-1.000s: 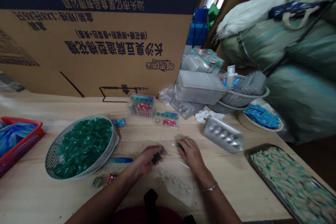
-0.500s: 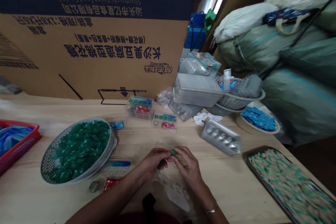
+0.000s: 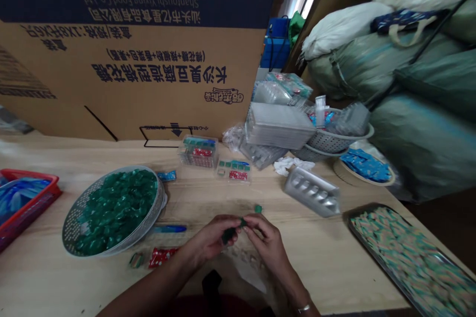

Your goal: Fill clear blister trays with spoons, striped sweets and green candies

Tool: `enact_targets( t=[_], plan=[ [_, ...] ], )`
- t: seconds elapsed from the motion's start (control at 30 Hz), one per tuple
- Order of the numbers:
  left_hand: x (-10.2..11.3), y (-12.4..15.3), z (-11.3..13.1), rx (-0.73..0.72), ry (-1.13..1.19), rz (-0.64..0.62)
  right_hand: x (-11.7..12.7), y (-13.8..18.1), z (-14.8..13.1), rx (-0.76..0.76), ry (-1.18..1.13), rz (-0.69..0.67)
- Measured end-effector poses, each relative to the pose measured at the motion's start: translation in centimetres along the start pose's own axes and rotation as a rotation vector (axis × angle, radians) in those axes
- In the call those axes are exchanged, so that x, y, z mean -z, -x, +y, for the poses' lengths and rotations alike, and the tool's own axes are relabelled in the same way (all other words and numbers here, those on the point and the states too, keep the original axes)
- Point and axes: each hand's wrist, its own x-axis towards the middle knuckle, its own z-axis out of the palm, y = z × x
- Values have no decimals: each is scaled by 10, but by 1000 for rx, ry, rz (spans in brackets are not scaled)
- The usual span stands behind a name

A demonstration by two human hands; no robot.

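Note:
My left hand (image 3: 217,234) is closed, holding small dark green gummy-like pieces (image 3: 228,236) against its fingers. At its fingertips another green piece (image 3: 243,222) is pinched, and the fingers of my right hand (image 3: 266,238) close on that same piece. Just beyond the right hand a single green piece (image 3: 258,208) lies on the table. Beneath my hands is a clear plastic tray (image 3: 250,273), partly hidden. Left of my forearm a red spotted packet (image 3: 159,257), a striped candy (image 3: 136,259) and a blue tube (image 3: 170,229) sit in another clear tray, partly covered by the arm.
A grey colander (image 3: 70,228) of green pieces stands left, beside a red basket (image 3: 55,189). Filled clear trays (image 3: 199,151) sit by a large carton (image 3: 159,59). At right are stacked empty trays (image 3: 278,124), a silvery tray (image 3: 312,190) and a metal pan (image 3: 394,282) of striped candy.
The green piece held at my right fingertips now lies on the table beyond them. My right hand has come back to another green piece at the left fingertips.

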Motion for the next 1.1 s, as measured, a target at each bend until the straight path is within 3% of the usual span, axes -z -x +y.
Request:
enact_targets(
  t=[0.27,0.47,0.6,0.73,0.97,1.1],
  plan=[
    [0,2,-2,-5,-47,-58,1,4,-2,44,70,-23],
    [3,-18,7,26,-78,167,21,-23,28,166,512,-74],
    [8,-27,11,74,-53,179,23,-36,45,160,639,-104],
    [11,-27,9,76,-26,162,22,-37,50,105,696,-50],
    [9,-17,13,50,13,78,30,-32,40,65,691,30],
    [2,-12,12,-94,-59,1,13,-23,11,-3,378,12]
  ],
)
